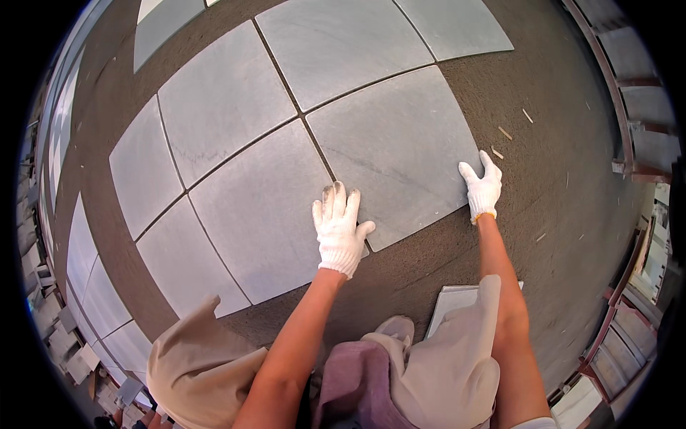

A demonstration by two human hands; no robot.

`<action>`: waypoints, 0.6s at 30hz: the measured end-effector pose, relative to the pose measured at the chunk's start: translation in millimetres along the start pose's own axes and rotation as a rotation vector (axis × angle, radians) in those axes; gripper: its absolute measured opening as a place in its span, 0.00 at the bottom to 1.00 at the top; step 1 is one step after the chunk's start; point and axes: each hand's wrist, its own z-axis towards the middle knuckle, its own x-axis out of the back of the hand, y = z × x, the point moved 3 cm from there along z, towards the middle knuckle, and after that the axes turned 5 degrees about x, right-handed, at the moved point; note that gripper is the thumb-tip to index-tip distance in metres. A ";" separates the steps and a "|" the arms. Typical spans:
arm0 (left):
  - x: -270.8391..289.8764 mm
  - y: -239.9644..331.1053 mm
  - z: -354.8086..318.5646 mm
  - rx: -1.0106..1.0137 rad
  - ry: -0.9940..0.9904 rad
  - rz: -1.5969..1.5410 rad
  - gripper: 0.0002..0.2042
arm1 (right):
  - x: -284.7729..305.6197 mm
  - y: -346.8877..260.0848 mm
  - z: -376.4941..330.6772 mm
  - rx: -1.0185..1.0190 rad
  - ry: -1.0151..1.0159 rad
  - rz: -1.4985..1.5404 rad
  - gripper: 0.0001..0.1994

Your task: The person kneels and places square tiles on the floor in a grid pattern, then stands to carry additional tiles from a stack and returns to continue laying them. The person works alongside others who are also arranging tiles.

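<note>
Both my hands wear white knit gloves, the fingertips of the left one soiled dark. My left hand [337,230] lies flat with fingers spread over the seam between two large square grey stone tiles. Its thumb reaches onto the right tile [396,154], its palm rests on the left tile [250,214]. At the right tile's outer edge is my right hand [484,187], thumb and fingers apart, touching or just beside that edge. Nothing is gripped in either hand. The tiles lie in a grid on the floor, with narrow dark gaps between them.
More grey tiles [343,46] continue the grid ahead; other laid tiles [100,293] lie to the left. A light slab [454,304] sits by my right knee. Small pale slivers [505,133] dot the dark floor [564,193]. Metal racks [636,93] hold slabs on the right.
</note>
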 end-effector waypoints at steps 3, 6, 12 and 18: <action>-1.0 0.6 0.1 -0.005 0.010 -0.007 0.35 | -0.4 1.5 0.5 0.003 -0.002 0.011 0.35; 0.2 1.3 1.4 -0.004 0.008 -0.005 0.35 | 1.0 -2.0 -0.8 -0.015 -0.010 0.023 0.34; 0.1 1.6 1.6 -0.019 0.025 0.023 0.35 | 0.3 0.9 0.2 -0.018 -0.016 0.017 0.35; -0.6 -3.5 1.3 -0.036 0.051 0.047 0.31 | -0.4 5.9 3.0 -0.006 -0.032 0.020 0.35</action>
